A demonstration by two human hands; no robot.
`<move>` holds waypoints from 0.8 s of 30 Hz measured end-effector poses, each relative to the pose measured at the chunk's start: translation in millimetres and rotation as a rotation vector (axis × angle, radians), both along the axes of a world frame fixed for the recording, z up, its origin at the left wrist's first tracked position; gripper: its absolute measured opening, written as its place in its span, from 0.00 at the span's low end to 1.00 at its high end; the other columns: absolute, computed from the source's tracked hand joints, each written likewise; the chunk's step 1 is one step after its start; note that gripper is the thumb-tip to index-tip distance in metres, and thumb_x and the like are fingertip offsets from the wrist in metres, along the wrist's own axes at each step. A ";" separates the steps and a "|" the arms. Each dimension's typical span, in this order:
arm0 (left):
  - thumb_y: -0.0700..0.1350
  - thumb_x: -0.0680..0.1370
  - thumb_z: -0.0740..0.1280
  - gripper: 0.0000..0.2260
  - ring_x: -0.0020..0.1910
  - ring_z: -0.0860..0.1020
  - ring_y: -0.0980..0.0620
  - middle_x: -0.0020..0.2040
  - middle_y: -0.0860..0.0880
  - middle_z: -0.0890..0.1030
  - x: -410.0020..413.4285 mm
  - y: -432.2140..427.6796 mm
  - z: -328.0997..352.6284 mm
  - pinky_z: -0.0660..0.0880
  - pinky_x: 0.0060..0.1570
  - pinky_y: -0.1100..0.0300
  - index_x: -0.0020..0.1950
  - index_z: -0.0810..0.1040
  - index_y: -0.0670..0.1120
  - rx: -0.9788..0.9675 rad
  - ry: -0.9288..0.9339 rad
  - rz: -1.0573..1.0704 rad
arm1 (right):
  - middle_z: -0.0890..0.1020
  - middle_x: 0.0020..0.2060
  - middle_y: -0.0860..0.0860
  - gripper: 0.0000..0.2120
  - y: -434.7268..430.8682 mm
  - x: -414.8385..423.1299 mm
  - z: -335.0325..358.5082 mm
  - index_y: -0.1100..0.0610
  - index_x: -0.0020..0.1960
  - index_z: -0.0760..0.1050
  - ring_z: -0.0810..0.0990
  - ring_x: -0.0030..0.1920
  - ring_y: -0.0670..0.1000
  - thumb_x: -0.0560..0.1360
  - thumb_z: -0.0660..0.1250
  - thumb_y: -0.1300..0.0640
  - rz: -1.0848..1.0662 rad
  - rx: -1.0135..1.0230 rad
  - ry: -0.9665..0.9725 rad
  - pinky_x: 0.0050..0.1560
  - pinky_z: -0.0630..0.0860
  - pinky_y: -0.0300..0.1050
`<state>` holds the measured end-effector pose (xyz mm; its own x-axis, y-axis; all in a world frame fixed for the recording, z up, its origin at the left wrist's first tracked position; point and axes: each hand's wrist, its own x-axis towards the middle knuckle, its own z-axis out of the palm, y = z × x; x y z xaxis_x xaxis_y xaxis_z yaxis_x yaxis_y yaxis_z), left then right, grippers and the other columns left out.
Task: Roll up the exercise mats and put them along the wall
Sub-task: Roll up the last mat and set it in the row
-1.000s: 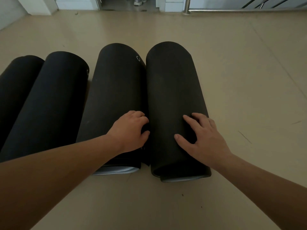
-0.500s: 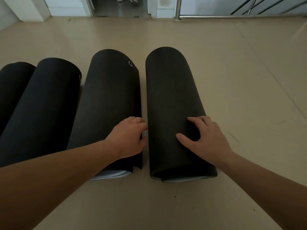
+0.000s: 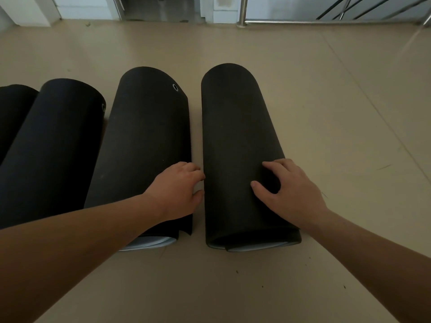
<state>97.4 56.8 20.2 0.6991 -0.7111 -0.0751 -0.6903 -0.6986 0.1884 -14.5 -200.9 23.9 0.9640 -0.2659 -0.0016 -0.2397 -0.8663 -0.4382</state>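
Several black rolled mats lie side by side on the tan floor. The rightmost rolled mat stands apart from its neighbour by a narrow strip of floor. My right hand rests flat on top of the rightmost mat near its close end, fingers spread. My left hand lies on the right edge of the neighbouring mat, fingertips at the gap and touching the rightmost mat's side. Two more rolls lie further left; the outermost is cut off by the frame.
A metal railing and its post run along the far right. White wall bases and a doorway line the far edge. Tan floor stretches to the right of the mats.
The rightmost mat has shifted right, opening a gap from its neighbour. Both hands kept their places on the mats. The view has tilted downward a little.
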 end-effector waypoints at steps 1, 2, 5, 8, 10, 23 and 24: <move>0.55 0.83 0.64 0.20 0.73 0.69 0.52 0.73 0.52 0.73 -0.7 -0.5 -0.4 0.67 0.71 0.56 0.75 0.73 0.52 0.002 0.000 -0.004 | 0.72 0.67 0.42 0.30 -2.4 -0.2 1.1 0.44 0.75 0.69 0.71 0.67 0.46 0.77 0.63 0.32 -0.019 0.002 -0.014 0.62 0.74 0.45; 0.55 0.83 0.64 0.20 0.73 0.69 0.52 0.74 0.52 0.73 -1.4 -1.0 -1.0 0.67 0.71 0.56 0.75 0.73 0.52 0.004 0.000 -0.006 | 0.72 0.66 0.41 0.29 -4.4 -0.7 2.7 0.45 0.74 0.70 0.72 0.67 0.46 0.77 0.63 0.32 -0.033 0.009 -0.025 0.61 0.74 0.45; 0.55 0.83 0.64 0.20 0.72 0.70 0.53 0.74 0.53 0.73 -1.3 -4.4 -0.8 0.69 0.70 0.57 0.75 0.73 0.53 0.014 0.012 -0.011 | 0.74 0.64 0.41 0.27 -6.9 -3.6 7.0 0.45 0.72 0.72 0.74 0.64 0.45 0.78 0.64 0.34 -0.041 0.022 -0.033 0.60 0.76 0.45; 0.56 0.83 0.64 0.21 0.70 0.71 0.54 0.72 0.54 0.73 5.4 -12.1 7.1 0.71 0.69 0.56 0.75 0.71 0.54 0.035 0.028 -0.021 | 0.76 0.61 0.40 0.23 -12.2 -4.0 13.6 0.44 0.71 0.74 0.75 0.59 0.43 0.79 0.64 0.36 -0.036 0.026 -0.027 0.57 0.75 0.42; 0.56 0.83 0.64 0.21 0.69 0.72 0.55 0.71 0.55 0.74 13.6 -21.4 18.1 0.73 0.68 0.54 0.76 0.70 0.55 0.068 0.049 -0.044 | 0.78 0.58 0.40 0.21 -20.7 -2.4 17.6 0.44 0.69 0.75 0.77 0.55 0.42 0.80 0.64 0.37 -0.045 0.054 0.007 0.56 0.77 0.43; 0.56 0.82 0.66 0.20 0.58 0.77 0.56 0.65 0.56 0.74 30.3 -92.0 59.4 0.80 0.57 0.55 0.75 0.71 0.57 0.239 0.157 -0.101 | 0.80 0.59 0.43 0.19 -55.7 -0.6 21.5 0.44 0.68 0.76 0.80 0.55 0.45 0.80 0.65 0.39 -0.108 0.151 0.185 0.59 0.81 0.49; 0.56 0.82 0.65 0.18 0.56 0.77 0.57 0.63 0.56 0.75 27.8 -93.5 58.1 0.80 0.56 0.56 0.73 0.72 0.57 0.236 0.149 -0.094 | 0.80 0.58 0.43 0.18 -56.7 -0.5 22.6 0.43 0.67 0.76 0.80 0.55 0.45 0.80 0.65 0.39 -0.100 0.158 0.204 0.58 0.81 0.48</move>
